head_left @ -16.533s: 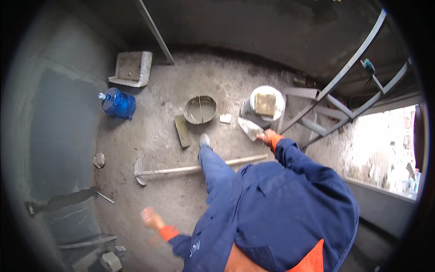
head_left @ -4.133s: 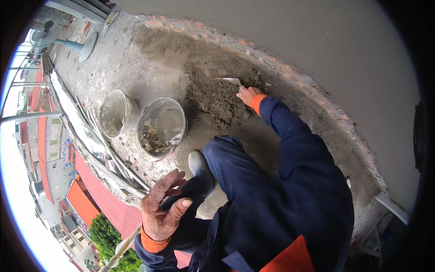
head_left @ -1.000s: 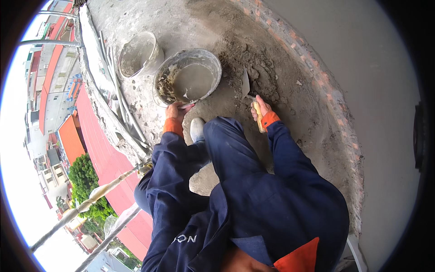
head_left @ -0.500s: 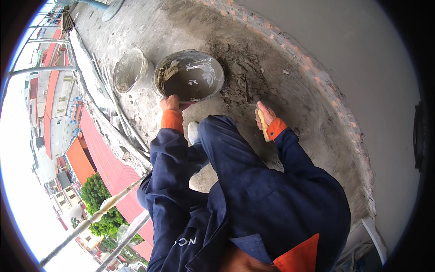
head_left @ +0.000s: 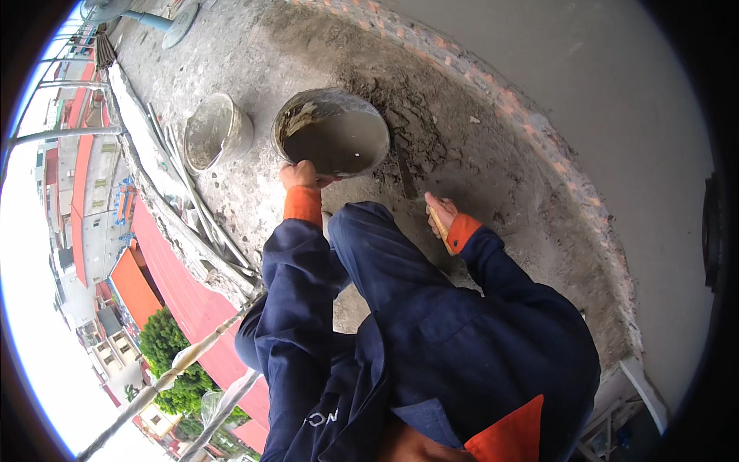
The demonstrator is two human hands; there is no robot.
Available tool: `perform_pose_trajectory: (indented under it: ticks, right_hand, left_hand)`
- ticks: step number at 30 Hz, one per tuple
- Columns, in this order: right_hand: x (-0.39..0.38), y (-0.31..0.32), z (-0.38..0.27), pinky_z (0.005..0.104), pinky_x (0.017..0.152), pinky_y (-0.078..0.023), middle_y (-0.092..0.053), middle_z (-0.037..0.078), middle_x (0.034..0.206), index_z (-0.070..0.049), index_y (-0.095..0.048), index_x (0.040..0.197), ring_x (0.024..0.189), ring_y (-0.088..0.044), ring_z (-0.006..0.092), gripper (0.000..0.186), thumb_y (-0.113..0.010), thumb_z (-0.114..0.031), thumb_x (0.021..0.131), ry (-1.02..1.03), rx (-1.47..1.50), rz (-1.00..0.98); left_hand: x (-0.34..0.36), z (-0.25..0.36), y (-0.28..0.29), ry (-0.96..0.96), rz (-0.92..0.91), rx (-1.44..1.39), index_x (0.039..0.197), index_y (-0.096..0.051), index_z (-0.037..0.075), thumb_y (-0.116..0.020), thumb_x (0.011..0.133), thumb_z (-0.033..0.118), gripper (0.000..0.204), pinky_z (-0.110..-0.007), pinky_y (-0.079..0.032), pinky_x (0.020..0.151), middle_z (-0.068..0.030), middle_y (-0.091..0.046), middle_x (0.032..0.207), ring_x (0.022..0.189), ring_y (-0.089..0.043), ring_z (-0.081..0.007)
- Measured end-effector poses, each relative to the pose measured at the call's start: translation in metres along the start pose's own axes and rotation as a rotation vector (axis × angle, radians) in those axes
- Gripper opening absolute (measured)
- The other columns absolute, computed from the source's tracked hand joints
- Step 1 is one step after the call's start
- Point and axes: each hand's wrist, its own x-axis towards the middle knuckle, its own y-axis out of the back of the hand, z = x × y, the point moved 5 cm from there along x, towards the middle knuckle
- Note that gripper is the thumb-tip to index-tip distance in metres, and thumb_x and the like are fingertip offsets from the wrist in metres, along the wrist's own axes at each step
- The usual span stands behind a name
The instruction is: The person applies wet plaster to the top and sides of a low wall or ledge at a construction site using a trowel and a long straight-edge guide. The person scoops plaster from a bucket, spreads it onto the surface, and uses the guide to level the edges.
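My left hand (head_left: 300, 176) is closed on the near rim of a round, mortar-smeared bucket (head_left: 387, 135). Grey-brown wet mix (head_left: 332, 146) lies inside with a smooth surface, and the bucket tips toward me. To the right, my right hand (head_left: 442, 212) wraps round the pale wooden handle of a trowel (head_left: 406, 175). Its narrow dark blade points away from me, close to the bucket's right side and over the edge of a patch of crumbly damp mortar (head_left: 431, 131) on the floor. Whether the blade touches the floor is hard to see.
A second, smaller dirty bucket (head_left: 243, 132) stands left of the first. Beyond it, pipes (head_left: 181, 173) run along a rough ledge with a railing (head_left: 77, 137) and buildings below. A low brick edge (head_left: 531, 135) borders a grey plastered wall (head_left: 616, 115) on the right.
The bucket and my left hand sit slightly farther right in view. My right hand has shifted a little left and nearer, and the trowel blade shows broader. White glints on the mix have mostly gone.
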Motion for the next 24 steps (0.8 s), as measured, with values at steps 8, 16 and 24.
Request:
perform_pose_trajectory:
  ticks: [8,16,24]
  right_hand:
    - [-0.004,-0.013,-0.003,0.0311,0.036,-0.035,-0.045,0.004,0.052,-0.009,-0.045,0.073,0.039,-0.044,0.0157,0.053,-0.056,-0.061,0.083,-0.011,-0.028,-0.013]
    - [0.012,-0.025,0.000,0.0315,0.037,-0.033,-0.043,0.003,0.054,-0.008,-0.047,0.081,0.040,-0.042,0.0149,0.040,-0.062,-0.046,0.084,0.006,-0.210,-0.011]
    - [0.167,-0.086,0.025,0.0381,0.055,-0.049,-0.063,0.016,0.089,0.000,-0.052,0.116,0.064,-0.064,0.0244,0.050,-0.062,-0.036,0.082,0.627,-0.971,-0.150]
  left_hand:
    - [0.012,0.001,0.003,0.005,0.001,-0.007,0.108,-0.040,0.001,-0.034,0.074,-0.011,0.037,-0.060,-0.056,0.051,-0.0321,-0.056,0.095,0.066,-0.062,-0.0519]
    - [0.030,-0.007,0.036,0.054,0.094,-0.045,0.108,-0.038,-0.007,-0.041,0.074,-0.008,0.033,-0.059,-0.057,0.054,-0.0305,-0.055,0.097,0.068,-0.063,-0.0491]
    - [0.088,-0.073,0.114,0.212,-0.109,-0.483,0.088,-0.047,-0.015,-0.056,0.081,0.000,0.019,-0.042,-0.055,0.082,-0.0224,-0.059,0.094,0.092,-0.061,-0.0329]
